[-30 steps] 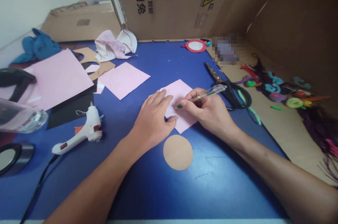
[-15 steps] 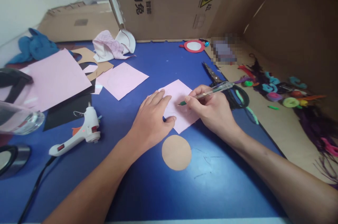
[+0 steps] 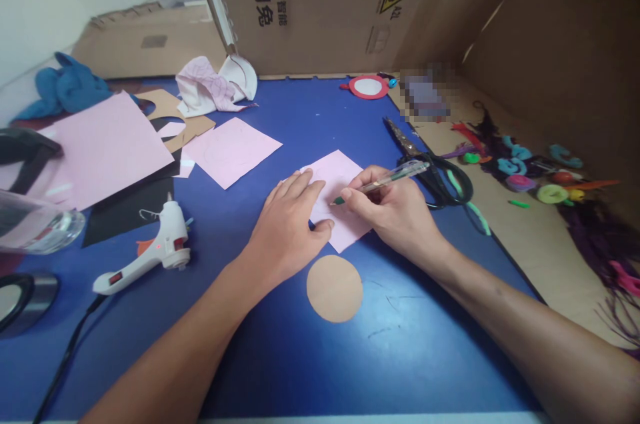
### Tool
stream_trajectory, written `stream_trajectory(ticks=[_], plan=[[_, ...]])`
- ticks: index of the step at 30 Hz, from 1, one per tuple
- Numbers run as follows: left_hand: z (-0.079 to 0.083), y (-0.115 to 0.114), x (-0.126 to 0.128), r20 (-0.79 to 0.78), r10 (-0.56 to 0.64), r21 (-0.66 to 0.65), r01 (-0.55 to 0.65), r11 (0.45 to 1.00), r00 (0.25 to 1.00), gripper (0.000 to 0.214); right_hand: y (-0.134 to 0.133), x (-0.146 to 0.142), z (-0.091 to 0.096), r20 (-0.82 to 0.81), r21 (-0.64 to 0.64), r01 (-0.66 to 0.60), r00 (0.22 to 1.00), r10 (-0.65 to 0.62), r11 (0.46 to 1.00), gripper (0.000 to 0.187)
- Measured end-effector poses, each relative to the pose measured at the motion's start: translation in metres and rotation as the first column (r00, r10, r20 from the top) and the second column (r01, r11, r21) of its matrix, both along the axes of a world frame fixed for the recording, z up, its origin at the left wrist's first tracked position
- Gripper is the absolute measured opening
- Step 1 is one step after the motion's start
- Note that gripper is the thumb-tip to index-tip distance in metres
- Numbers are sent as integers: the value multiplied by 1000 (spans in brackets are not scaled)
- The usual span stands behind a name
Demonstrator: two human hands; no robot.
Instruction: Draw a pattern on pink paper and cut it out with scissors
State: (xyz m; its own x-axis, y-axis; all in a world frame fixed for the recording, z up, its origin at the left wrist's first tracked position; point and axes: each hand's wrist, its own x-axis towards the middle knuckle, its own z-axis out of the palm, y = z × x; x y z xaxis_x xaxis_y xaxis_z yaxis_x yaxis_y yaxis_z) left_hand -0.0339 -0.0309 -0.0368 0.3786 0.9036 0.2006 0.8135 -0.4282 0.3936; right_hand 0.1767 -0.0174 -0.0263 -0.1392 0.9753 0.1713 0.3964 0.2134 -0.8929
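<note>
My left hand [image 3: 293, 221] lies flat with fingers stretched over the left part of a small pink paper square [image 3: 345, 231]. A clear pen with a green tip section [image 3: 395, 175] is pinched in my right hand [image 3: 395, 204], its point touching or just over the middle of the paper. Faint lines show on that sheet; my hands hide parts of it. Just below, on the blue table mat, lies a round brown cardboard disc [image 3: 335, 289]. Black-handled scissors [image 3: 435, 174] rest beyond my right hand.
On the left are a white glue gun [image 3: 160, 247] with a cord, a roll of tape [image 3: 25, 304], a clear cup [image 3: 40, 224] and pink sheets [image 3: 233, 152]. A red-rimmed white oval [image 3: 369, 87] lies at the back. Colourful craft bits [image 3: 520, 183] spread along the right.
My right hand and the pen have shifted slightly left, the pen tip moving left and a little down over the paper. My left hand stays in place.
</note>
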Motion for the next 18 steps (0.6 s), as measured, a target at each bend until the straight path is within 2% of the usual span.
stream_trajectory(ticks=[18], plan=[[0,0,-1,-18,-6,9,6,1000,1000,56,1,-1,1,16,17,16,1000,-17,1000,22]])
